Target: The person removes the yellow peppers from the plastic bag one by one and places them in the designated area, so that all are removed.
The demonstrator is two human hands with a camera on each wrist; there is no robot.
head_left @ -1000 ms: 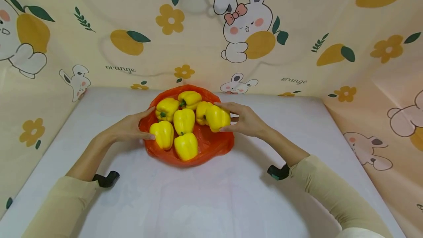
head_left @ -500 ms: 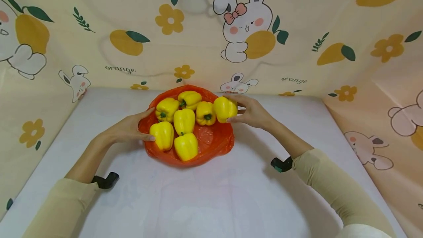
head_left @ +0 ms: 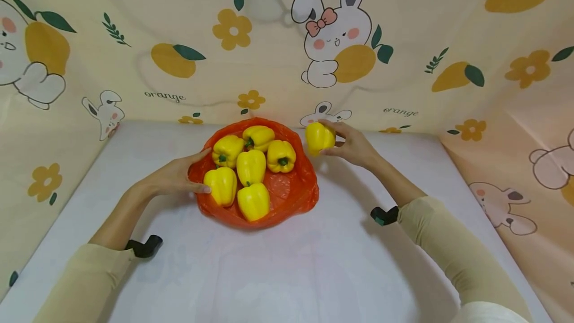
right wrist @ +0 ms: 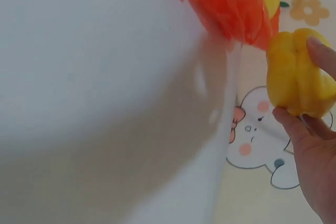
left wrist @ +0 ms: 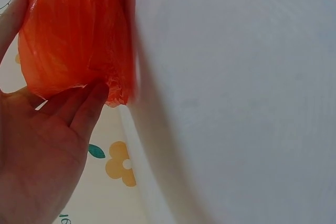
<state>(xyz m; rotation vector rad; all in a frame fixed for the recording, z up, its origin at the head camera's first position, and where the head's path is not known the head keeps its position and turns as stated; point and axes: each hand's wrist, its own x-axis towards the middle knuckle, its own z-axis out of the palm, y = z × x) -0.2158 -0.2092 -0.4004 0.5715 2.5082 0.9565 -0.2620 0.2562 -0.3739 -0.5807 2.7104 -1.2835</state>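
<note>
A red plastic bag [head_left: 307, 191] stands with its mouth spread wide, holding several yellow bell peppers [head_left: 251, 166]. My left hand [head_left: 170, 176] grips the bag's left side, thumb by the nearest pepper and another finger at the rim. In the left wrist view, fingers [left wrist: 86, 109] curve against the bag's crinkled wall [left wrist: 73, 35]. Off the bag's back right edge, my right hand [head_left: 356, 147] holds one yellow bell pepper [head_left: 320, 138] between thumb and fingers. The right wrist view shows this pepper [right wrist: 296, 77] raised beside the bag [right wrist: 226, 3].
The white table [head_left: 269, 273] stretches in front and to both sides of the bag. Behind it rises a cream cloth [head_left: 269, 64] printed with rabbits, flowers and fruit. Black wrist cameras [head_left: 145, 246] sit on both forearms.
My right hand has carried its pepper up and right, from over the bag's right part to beyond the rim. The pepper behind it now shows fully. The left hand has stayed in place.
</note>
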